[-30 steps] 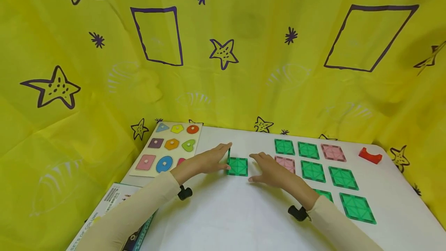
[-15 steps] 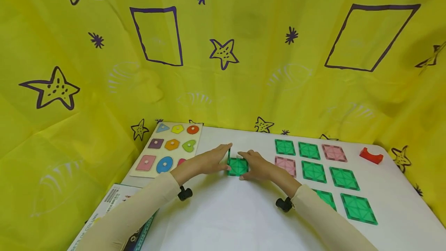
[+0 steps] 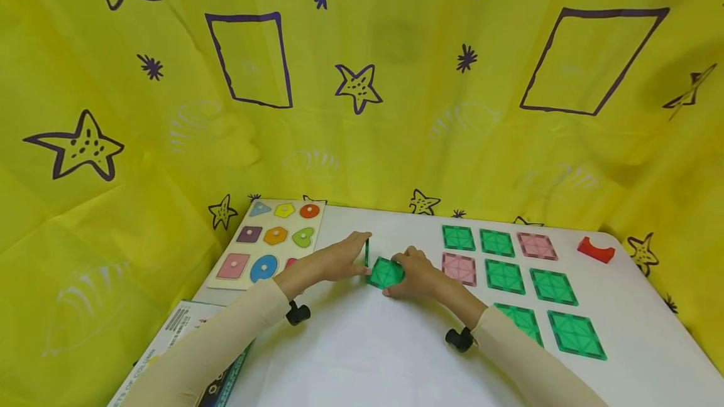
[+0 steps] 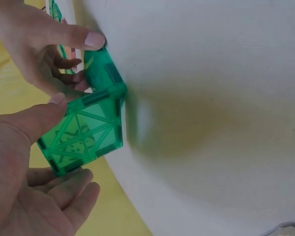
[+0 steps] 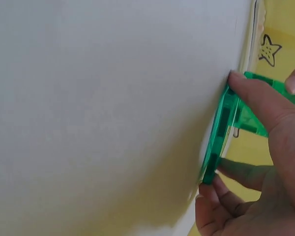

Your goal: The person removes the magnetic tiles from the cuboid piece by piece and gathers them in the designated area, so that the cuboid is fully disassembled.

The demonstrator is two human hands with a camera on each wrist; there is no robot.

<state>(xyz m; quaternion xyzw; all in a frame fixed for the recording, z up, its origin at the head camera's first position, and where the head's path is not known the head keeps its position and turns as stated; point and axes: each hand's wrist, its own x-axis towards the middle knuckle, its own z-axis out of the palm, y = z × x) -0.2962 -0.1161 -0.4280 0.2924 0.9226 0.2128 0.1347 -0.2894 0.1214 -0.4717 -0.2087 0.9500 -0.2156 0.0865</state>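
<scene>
My left hand (image 3: pixel 342 259) holds a green see-through square magnetic tile (image 4: pixel 82 132) on edge, between the thumb and fingers. Edge-on, that upright tile (image 3: pixel 367 252) looks like a thin dark green strip in the head view. Just right of it, a second green magnetic tile (image 3: pixel 386 273) lies low over the table, turned at an angle. My right hand (image 3: pixel 420 274) grips this second tile by its edges, thumb on the near side and fingers on the far side. In the left wrist view the two tiles meet or nearly meet at a corner.
Several green tiles (image 3: pixel 505 276) and pink tiles (image 3: pixel 537 245) lie in rows on the white table (image 3: pixel 351 357) at right. Beyond them is a red curved piece (image 3: pixel 596 250). At left are a shape puzzle board (image 3: pixel 247 241) and a box (image 3: pixel 170 338). A yellow curtain (image 3: pixel 396 143) hangs behind.
My right hand has moved left and taken hold of the flat green magnetic tile. That tile is now turned away from its square position beside the upright one. My left hand stays in place.
</scene>
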